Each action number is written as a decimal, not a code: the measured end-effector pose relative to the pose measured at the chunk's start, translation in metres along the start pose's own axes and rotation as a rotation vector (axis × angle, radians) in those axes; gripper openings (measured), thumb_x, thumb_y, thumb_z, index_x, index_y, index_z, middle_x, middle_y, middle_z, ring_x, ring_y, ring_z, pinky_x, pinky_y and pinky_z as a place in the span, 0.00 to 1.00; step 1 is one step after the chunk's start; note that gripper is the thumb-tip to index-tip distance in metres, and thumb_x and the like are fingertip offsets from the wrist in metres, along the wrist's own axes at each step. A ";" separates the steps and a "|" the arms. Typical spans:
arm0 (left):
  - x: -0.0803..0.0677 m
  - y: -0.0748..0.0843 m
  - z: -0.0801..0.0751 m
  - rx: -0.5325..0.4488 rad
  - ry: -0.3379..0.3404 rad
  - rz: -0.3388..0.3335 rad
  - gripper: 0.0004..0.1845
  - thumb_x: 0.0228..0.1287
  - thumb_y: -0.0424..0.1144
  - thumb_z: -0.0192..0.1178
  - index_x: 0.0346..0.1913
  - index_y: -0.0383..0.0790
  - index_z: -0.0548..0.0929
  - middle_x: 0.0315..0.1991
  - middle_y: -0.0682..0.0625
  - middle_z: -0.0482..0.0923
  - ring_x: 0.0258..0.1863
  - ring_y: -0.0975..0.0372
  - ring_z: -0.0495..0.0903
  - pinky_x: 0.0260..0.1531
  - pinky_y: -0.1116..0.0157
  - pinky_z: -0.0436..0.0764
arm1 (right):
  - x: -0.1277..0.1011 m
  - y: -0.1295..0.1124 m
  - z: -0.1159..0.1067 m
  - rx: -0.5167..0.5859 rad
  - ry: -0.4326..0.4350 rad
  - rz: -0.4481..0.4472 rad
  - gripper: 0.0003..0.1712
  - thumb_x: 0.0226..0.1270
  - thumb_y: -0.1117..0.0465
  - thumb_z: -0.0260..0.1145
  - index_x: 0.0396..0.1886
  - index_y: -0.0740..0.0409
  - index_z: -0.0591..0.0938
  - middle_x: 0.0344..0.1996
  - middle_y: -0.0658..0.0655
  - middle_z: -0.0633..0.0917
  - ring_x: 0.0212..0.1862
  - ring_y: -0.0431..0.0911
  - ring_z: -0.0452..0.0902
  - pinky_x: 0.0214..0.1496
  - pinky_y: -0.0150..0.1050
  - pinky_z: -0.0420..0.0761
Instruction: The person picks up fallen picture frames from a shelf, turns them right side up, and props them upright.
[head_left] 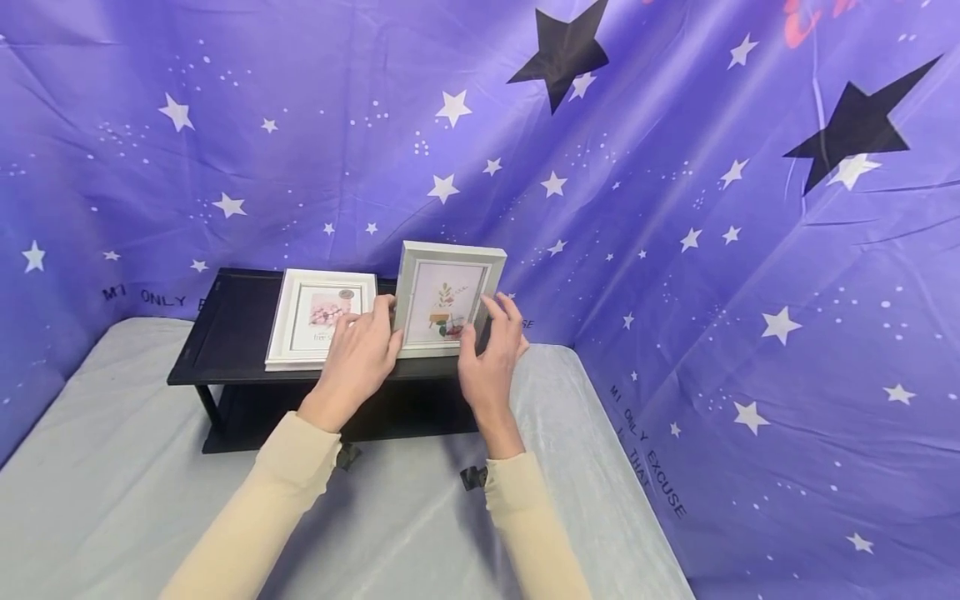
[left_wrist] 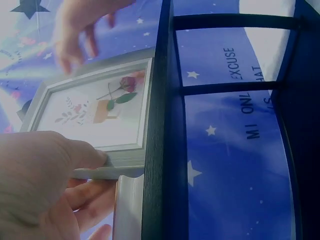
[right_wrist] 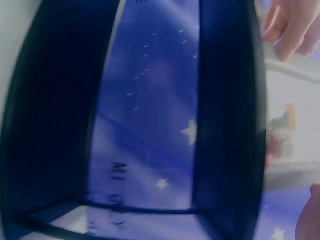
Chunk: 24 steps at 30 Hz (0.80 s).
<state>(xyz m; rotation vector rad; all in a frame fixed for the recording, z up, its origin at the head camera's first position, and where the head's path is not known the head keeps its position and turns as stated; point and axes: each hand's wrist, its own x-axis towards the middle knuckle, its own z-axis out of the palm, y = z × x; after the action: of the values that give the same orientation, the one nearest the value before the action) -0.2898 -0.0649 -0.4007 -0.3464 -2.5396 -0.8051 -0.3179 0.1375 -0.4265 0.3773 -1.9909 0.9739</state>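
left hand [head_left: 360, 354]: fingers clamped on grey rectangular picture frame [head_left: 450, 292], right end of black shelf [head_left: 213, 337]
right hand [head_left: 491, 358]: chilling beside it, fingers apart

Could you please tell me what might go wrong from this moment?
The grey frame stands up on the shelf, and only the left hand clearly grips it; the right hand is at its other side. Let go too soon, it might tip over.

Its base is near the shelf's front edge, so a forward slip could end in a fall.

The white frame lies close beside it, so the left hand might knock it.
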 end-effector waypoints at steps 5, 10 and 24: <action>0.000 0.000 0.001 0.034 0.006 0.013 0.24 0.80 0.37 0.60 0.70 0.28 0.71 0.55 0.32 0.89 0.55 0.41 0.89 0.65 0.43 0.74 | 0.013 -0.026 0.005 -0.032 0.039 -0.209 0.24 0.72 0.61 0.64 0.67 0.54 0.81 0.75 0.60 0.73 0.69 0.56 0.72 0.64 0.59 0.60; -0.002 0.000 0.001 0.078 0.057 0.064 0.24 0.77 0.36 0.63 0.68 0.27 0.73 0.54 0.33 0.89 0.46 0.38 0.90 0.49 0.44 0.80 | 0.030 -0.046 0.006 -0.083 0.042 -0.353 0.20 0.70 0.60 0.64 0.61 0.53 0.84 0.70 0.58 0.78 0.64 0.56 0.73 0.64 0.59 0.60; -0.004 0.001 0.001 0.080 0.057 0.056 0.19 0.77 0.35 0.63 0.63 0.30 0.75 0.38 0.37 0.85 0.28 0.40 0.86 0.26 0.44 0.80 | 0.061 -0.096 0.013 -0.434 -0.076 -0.253 0.33 0.74 0.37 0.66 0.76 0.34 0.77 0.75 0.57 0.73 0.76 0.56 0.65 0.69 0.63 0.61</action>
<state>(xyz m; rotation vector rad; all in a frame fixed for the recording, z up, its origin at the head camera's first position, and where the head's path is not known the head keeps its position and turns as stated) -0.2866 -0.0639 -0.4026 -0.3617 -2.4894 -0.6815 -0.3053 0.0714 -0.3336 0.4128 -2.0936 0.3596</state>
